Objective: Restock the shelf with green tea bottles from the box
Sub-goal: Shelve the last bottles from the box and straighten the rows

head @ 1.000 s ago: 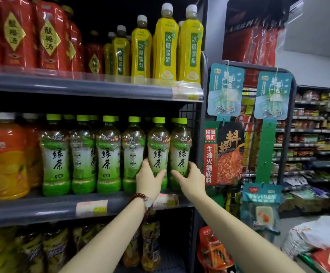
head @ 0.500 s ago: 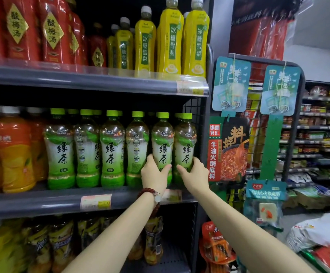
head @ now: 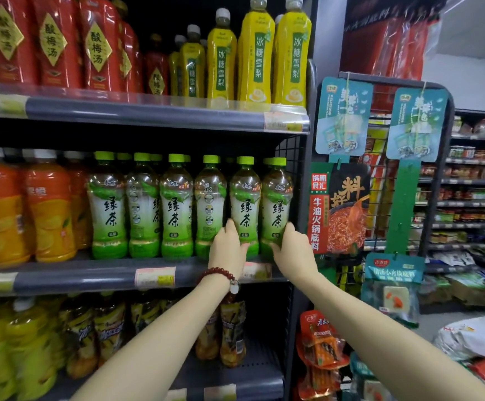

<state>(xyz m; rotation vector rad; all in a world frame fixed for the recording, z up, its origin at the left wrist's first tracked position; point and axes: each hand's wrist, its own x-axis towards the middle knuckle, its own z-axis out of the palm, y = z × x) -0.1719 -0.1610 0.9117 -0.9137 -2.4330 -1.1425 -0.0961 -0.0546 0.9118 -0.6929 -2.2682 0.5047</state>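
On the middle shelf (head: 91,277), at its right end, we find both hands reaching the front row of green tea bottles. We note the left hand (head: 227,250) wrapped around the lower body of the second bottle from the right (head: 244,206), thumb on its left side and fingers curled toward its base; this grip is closed on that bottle. We note the right hand (head: 293,253) pressed against the lower right side of the end bottle (head: 276,206), thumb up along its label; whether its fingers close fully round the bottle we cannot tell. Both bottles stand upright, touching one another, with their bases on the shelf. A red bead bracelet (head: 219,274) sits on the left wrist.

To the left of the grips, four more green tea bottles (head: 174,206) stand in the same row, then orange drink bottles (head: 49,212). Above the grips, the upper shelf (head: 148,115) carries yellow bottles (head: 292,50) and red bottles (head: 52,41). Below the grips, the lower shelf holds dark and yellow bottles, blurred. To the right of the grips, a wire rack (head: 438,169) carries hanging sauce packets (head: 348,209), and further store aisles lie behind it.
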